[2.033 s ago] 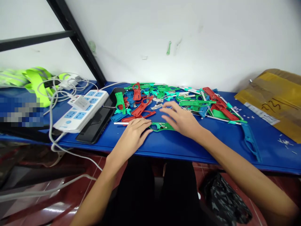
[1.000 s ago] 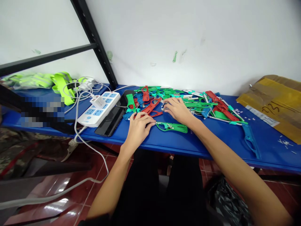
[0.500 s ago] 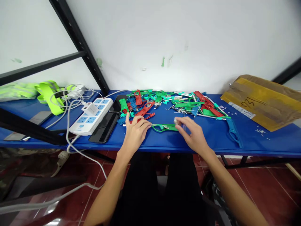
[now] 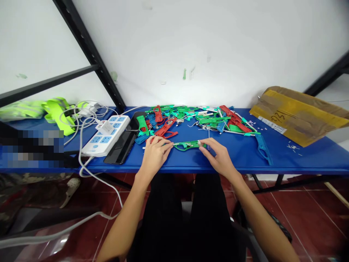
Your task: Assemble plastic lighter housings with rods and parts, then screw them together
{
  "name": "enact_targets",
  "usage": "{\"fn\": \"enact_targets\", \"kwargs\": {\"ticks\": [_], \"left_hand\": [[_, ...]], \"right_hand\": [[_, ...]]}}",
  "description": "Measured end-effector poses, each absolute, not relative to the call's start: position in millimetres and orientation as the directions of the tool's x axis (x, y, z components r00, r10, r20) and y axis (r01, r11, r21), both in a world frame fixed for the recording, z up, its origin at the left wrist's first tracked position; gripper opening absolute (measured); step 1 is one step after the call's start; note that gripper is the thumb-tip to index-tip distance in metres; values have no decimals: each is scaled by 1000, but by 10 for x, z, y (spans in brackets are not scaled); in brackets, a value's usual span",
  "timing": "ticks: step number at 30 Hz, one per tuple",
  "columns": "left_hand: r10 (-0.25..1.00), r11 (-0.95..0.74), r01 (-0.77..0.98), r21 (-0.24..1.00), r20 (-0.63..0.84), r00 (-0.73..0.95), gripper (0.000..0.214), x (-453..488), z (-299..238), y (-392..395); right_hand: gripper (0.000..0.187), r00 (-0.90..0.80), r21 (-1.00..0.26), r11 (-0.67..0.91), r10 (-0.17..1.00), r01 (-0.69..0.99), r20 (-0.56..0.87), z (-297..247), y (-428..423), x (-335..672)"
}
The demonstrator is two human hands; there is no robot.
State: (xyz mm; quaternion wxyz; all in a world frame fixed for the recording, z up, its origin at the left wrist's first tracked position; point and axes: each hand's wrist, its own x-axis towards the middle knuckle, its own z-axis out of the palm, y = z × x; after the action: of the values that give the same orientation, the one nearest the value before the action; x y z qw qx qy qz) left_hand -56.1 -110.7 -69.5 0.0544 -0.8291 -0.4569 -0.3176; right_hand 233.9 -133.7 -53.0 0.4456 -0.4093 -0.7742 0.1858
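A green plastic handle piece lies on the blue table near its front edge. My left hand rests at its left end, fingers curled against the piece. My right hand is at its right end, thumb and forefinger pinched on a small silvery part held against the piece. Behind them is a heap of red, green and blue plastic handle pieces with thin metal rods mixed in.
A white power strip with cables and a black tablet lie to the left. Yellow-green straps sit at the far left. A brown cardboard packet lies at the right. A loose blue piece is right of my hand. Black shelf struts rise behind.
My right hand reached into the heap, came back with a small silvery part and brought it to the green piece's right end. My left hand stayed at the piece's left end.
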Motion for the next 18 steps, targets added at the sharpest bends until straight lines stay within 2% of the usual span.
{"fn": "enact_targets", "kwargs": {"ticks": [2,5,7,9,12,15,18], "left_hand": [[729,-567,797,208,578,368,23,-560,-702,-1108],[734,-550,808,210,584,347,24,-565,-686,-1122],[720,-557,802,215,606,337,28,-551,-644,-1160],[690,-602,761,241,637,343,31,-490,-587,-1226],[649,-705,631,322,652,392,30,-282,-535,-1332],[667,-724,557,407,618,415,36,-26,-582,-1368],[683,-724,479,495,608,404,34,117,-683,-1332]], "right_hand": [[24,-199,-745,538,841,395,503,-524,-1399,2319],[33,-158,-892,409,910,193,383,-529,-1519,2255],[43,-147,-937,343,932,67,331,-519,-1601,2200],[47,-119,-948,316,943,27,311,-495,-1671,2132],[43,-34,-937,340,940,75,338,-484,-1741,1984],[40,15,-897,410,908,167,418,-556,-1785,1837],[39,-40,-776,506,846,378,532,-647,-1770,1965]]}}
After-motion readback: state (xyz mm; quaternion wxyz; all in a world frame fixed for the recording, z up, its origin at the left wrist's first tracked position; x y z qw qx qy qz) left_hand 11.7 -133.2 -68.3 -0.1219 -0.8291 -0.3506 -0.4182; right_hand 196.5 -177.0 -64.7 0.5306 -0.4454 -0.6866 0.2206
